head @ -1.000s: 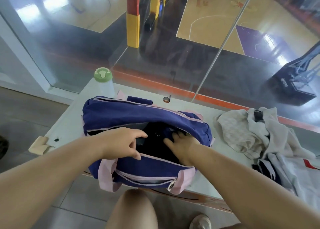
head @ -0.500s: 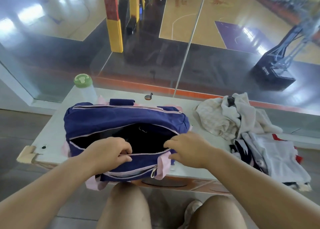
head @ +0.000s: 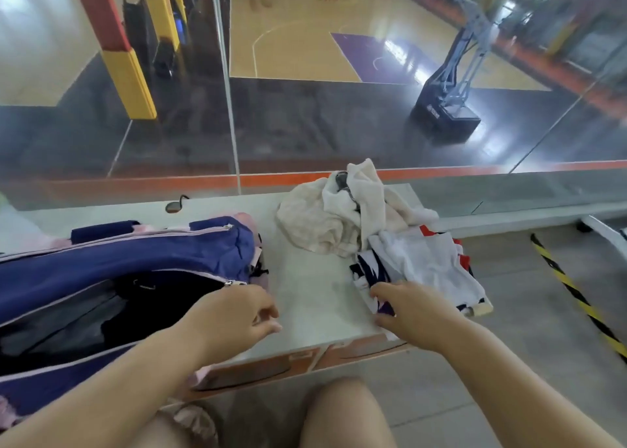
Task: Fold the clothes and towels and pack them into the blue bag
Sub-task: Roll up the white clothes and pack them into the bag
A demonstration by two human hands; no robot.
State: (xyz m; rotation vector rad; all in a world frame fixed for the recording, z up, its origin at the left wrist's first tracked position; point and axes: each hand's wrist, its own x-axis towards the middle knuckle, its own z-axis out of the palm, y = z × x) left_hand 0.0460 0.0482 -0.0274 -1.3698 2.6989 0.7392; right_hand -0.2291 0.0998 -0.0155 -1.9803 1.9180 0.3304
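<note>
Right fingers point(head: 381, 319): I see them pinching the clothes pile point(head: 424, 261) at its near corner.
Left fingers point(head: 268, 327): loosely curled, empty.
blue bag point(head: 135, 261): unzipped, just left of them.
towel point(head: 315, 223): crumpled, beyond.
table point(head: 312, 295): between both.

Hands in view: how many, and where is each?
2. The left hand is over the table beside the blue bag; the right hand touches the near edge of the clothes pile.
</note>
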